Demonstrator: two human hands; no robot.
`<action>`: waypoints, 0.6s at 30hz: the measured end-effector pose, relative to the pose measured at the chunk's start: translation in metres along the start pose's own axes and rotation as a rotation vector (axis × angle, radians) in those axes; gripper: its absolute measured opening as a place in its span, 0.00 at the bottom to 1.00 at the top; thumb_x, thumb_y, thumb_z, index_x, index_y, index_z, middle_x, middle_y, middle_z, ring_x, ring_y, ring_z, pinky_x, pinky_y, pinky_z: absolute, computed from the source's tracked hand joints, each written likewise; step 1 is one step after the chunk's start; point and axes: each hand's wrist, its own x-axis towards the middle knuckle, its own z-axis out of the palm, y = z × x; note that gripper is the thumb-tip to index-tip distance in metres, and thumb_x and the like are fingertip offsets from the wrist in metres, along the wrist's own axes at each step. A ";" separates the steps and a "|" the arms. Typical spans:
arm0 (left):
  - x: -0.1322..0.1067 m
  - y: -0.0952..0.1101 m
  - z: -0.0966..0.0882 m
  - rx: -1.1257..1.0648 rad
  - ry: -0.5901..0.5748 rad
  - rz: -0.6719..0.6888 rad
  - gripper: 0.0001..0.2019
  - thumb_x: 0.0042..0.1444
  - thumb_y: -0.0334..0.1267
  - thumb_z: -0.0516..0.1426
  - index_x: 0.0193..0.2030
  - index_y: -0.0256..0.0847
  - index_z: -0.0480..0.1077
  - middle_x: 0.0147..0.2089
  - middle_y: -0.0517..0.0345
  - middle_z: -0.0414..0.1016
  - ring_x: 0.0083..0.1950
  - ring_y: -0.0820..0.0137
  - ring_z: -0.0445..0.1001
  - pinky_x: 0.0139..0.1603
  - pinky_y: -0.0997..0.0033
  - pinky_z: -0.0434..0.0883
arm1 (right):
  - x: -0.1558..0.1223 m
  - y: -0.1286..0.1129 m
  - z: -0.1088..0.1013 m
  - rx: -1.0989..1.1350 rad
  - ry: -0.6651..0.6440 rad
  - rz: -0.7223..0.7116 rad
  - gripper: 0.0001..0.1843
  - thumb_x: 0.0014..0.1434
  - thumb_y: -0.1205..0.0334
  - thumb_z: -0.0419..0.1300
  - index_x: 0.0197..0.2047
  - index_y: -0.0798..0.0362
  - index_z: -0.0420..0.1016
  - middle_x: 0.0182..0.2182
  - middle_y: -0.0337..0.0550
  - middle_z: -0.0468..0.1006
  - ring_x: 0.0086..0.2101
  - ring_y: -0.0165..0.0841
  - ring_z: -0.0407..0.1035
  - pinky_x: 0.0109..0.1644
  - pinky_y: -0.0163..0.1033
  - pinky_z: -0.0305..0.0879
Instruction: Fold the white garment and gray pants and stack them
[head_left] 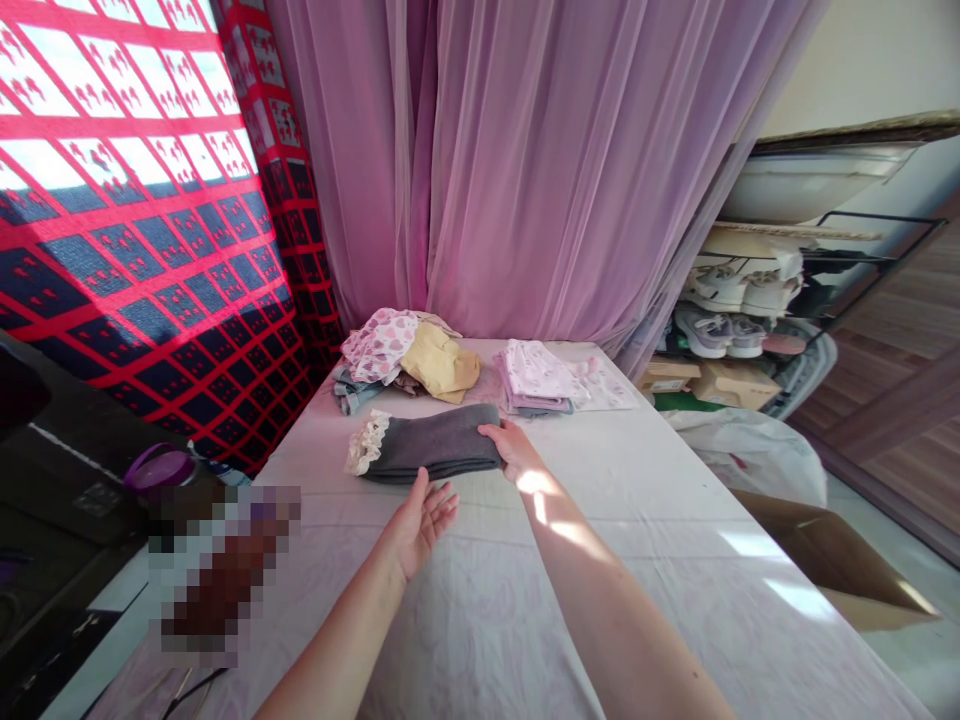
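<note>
A folded grey garment (pixel 431 442) with a cream lace trim at its left end lies on the white-covered table (pixel 637 500). My right hand (pixel 511 450) grips the garment's right end, fingers curled over its edge. My left hand (pixel 421 518) hovers just in front of the garment, palm up, fingers apart, holding nothing. Behind the garment lie a loose heap of clothes (pixel 401 358), pink-patterned and yellow pieces among them, and a folded pink stack (pixel 536 378).
Pink curtains (pixel 525 160) hang behind the table, with a red and blue patterned cloth (pixel 135 220) at the left. Shelves with shoes (pixel 739 300) and cardboard boxes stand at the right. An open carton (pixel 832 560) sits on the floor by the table's right edge.
</note>
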 end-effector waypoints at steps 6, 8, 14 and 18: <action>0.011 0.026 0.010 -0.403 0.211 0.201 0.08 0.65 0.41 0.56 0.37 0.40 0.70 0.33 0.58 0.77 0.31 0.74 0.77 0.35 0.75 0.77 | -0.009 0.004 -0.015 0.052 0.035 -0.040 0.25 0.50 0.66 0.61 0.53 0.50 0.67 0.29 0.39 0.80 0.30 0.35 0.76 0.32 0.37 0.72; 0.018 0.036 0.009 -0.420 0.284 0.263 0.04 0.64 0.36 0.56 0.39 0.41 0.70 0.33 0.59 0.77 0.30 0.74 0.77 0.34 0.76 0.76 | -0.012 0.008 -0.022 0.066 0.055 -0.054 0.26 0.50 0.66 0.61 0.54 0.51 0.67 0.28 0.38 0.79 0.30 0.35 0.76 0.32 0.38 0.73; 0.035 0.048 0.007 -0.338 0.363 0.329 0.04 0.61 0.29 0.57 0.40 0.41 0.70 0.30 0.63 0.74 0.26 0.77 0.73 0.27 0.81 0.71 | -0.028 0.027 -0.034 0.080 0.090 -0.120 0.35 0.47 0.63 0.65 0.59 0.47 0.63 0.27 0.36 0.79 0.28 0.37 0.76 0.27 0.38 0.72; 0.040 0.052 0.012 -0.254 0.365 0.379 0.06 0.61 0.28 0.56 0.41 0.42 0.70 0.29 0.65 0.73 0.24 0.78 0.70 0.26 0.81 0.67 | -0.041 0.040 -0.040 0.098 0.083 -0.134 0.33 0.48 0.53 0.66 0.57 0.46 0.63 0.30 0.37 0.80 0.26 0.37 0.75 0.23 0.37 0.69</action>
